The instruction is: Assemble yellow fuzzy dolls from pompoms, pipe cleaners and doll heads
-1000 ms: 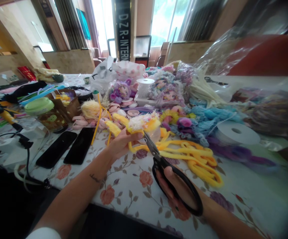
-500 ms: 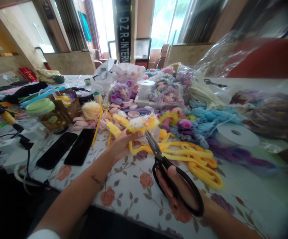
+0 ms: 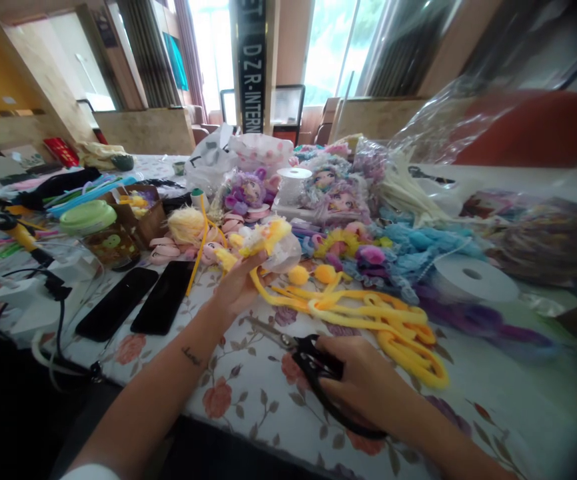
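Note:
My left hand (image 3: 241, 283) is closed around a fluffy yellow-and-white craft piece (image 3: 268, 235) with a sheer whitish part on its right side; its exact kind I cannot make out. In my right hand (image 3: 356, 373) are black-handled scissors (image 3: 313, 357), held low over the tablecloth. Their blades point left, below my left hand and apart from the craft piece. Loops of yellow fuzzy cord (image 3: 393, 320) lie to the right, and one strand runs up to the left hand. Two yellow pompoms (image 3: 298, 275) rest behind the cord.
Two black phones (image 3: 163, 297) lie left on the floral tablecloth (image 3: 218, 393). Behind them stands a jar with a green lid (image 3: 88, 217). A white ribbon spool (image 3: 473, 277) lies at right. Dolls (image 3: 343, 197), blue fabric (image 3: 418, 247) and plastic bags (image 3: 213, 157) crowd the back.
The scissors have dropped away from the craft piece and swung to point left. My left hand has shifted slightly left and turned the craft piece, showing more of its sheer part.

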`<state>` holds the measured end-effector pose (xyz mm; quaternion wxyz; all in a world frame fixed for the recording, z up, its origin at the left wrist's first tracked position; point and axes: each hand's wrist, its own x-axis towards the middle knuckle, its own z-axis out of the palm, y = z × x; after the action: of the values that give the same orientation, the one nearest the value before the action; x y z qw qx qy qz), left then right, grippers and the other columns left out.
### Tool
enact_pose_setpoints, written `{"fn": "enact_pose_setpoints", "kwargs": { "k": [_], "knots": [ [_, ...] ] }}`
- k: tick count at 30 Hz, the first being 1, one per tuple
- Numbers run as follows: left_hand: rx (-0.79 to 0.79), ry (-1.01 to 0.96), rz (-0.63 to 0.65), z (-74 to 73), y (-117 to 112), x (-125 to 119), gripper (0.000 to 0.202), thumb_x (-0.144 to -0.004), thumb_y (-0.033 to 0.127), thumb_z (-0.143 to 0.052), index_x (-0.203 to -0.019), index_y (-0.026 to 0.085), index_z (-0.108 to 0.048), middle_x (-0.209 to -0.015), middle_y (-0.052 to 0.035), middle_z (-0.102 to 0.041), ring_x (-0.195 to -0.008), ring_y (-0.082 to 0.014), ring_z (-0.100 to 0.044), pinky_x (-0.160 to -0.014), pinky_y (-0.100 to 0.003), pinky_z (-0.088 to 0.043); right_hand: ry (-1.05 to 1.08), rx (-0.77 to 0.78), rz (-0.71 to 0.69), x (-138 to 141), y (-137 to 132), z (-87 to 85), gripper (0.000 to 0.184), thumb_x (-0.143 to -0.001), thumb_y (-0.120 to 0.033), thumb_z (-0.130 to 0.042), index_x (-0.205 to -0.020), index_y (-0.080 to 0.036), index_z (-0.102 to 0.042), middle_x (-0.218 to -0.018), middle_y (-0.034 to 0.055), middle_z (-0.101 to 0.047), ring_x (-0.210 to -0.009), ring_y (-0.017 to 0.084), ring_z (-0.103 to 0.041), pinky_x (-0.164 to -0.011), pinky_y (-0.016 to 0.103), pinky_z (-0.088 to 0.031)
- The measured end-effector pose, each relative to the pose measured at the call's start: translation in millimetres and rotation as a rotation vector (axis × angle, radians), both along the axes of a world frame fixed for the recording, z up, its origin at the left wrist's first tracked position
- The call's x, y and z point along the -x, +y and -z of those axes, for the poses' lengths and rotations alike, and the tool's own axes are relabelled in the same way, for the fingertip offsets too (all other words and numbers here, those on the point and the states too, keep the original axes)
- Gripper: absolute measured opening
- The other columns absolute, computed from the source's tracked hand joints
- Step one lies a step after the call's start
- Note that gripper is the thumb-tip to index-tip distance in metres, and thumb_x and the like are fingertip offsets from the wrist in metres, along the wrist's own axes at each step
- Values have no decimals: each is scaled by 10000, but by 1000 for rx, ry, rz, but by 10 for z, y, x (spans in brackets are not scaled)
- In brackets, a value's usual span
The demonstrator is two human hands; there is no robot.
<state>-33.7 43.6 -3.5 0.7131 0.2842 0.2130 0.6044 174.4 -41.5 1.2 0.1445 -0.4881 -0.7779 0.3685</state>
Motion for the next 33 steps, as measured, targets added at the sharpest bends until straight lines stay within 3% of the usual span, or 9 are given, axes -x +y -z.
{"fn": "enact_pose_setpoints", "kwargs": {
  "k": [2, 5, 9, 13, 16, 20, 23, 27, 33],
  "knots": [
    [-20, -1, 9, -31, -11, 11, 350, -725, 169, -713, -1058, 226, -621, -936, -7, -701, -953, -179, -639, -864, -322, -512, -256, -213, 0, 7, 5, 14, 128, -676, -288, -632, -635, -188, -564, -598, 7, -574, -565, 147, -502, -521, 243, -301],
    [-65, 13, 39, -79, -41, 16, 293, -752, 174, -692, -1035, 214, -625, -981, -7, -696, -1026, -209, -612, -879, -328, -499, -335, -315, -60, 4, -13, 102, 135, -705, -320, -645, -762, -198, -646, -682, 48, -652, -622, 193, -580, -563, 271, -376],
    [-67, 23, 58, -93, -64, -9, 277, -745, 158, -697, -1009, 206, -627, -989, 3, -694, -1040, -206, -602, -906, -315, -482, -18, -463, -145, 47, -1, 107, 201, -751, -266, -660, -943, -207, -677, -947, 84, -680, -855, 212, -628, -739, 295, -486],
    [-23, 19, 58, -55, -93, -81, 344, -699, 109, -725, -1020, 188, -630, -942, -11, -697, -951, -180, -637, -895, -317, -498, 263, -677, 43, 181, 61, -14, 153, -838, -233, -573, -947, -200, -674, -943, 79, -690, -882, 200, -637, -786, 305, -506],
    [-13, 33, 66, -36, -137, -138, 349, -686, 100, -734, -1014, 173, -639, -894, -15, -700, -865, -159, -655, -824, -280, -520, 194, -693, 200, 344, 135, -53, 161, -838, -254, -574, -943, -193, -680, -917, 79, -704, -834, 218, -648, -747, 325, -509],
    [17, 84, 22, -31, -186, -179, 325, -644, 123, -773, -945, 153, -654, -734, 9, -686, -660, -115, -644, -640, -201, -514, 23, -651, 213, 596, 268, -17, 256, -781, -303, -657, -1010, -190, -676, -986, 90, -707, -844, 256, -648, -730, 346, -492],
    [41, 94, 6, -25, -184, -180, 304, -614, 124, -789, -886, 143, -654, -681, 22, -668, -593, -102, -624, -571, -182, -497, 33, -639, 214, 723, 332, 14, 101, -809, -222, -607, -866, -180, -678, -855, 75, -698, -740, 211, -634, -653, 291, -460],
    [104, 12, -4, -49, -133, -153, 172, -679, 185, -750, -809, 136, -649, -698, -4, -675, -634, -124, -642, -605, -204, -524, 175, -675, 50, 739, 287, 55, 134, -824, -139, -527, -766, -168, -644, -753, 60, -650, -701, 172, -591, -633, 255, -426],
    [21, -181, -51, -132, -40, -69, 211, -823, 176, -601, -1033, 182, -629, -999, -43, -698, -1002, -174, -632, -923, -341, -493, 88, -643, -269, 625, 167, 76, 149, -807, -141, -548, -713, -172, -659, -725, 51, -632, -683, 167, -578, -611, 261, -406]
  ]
}}
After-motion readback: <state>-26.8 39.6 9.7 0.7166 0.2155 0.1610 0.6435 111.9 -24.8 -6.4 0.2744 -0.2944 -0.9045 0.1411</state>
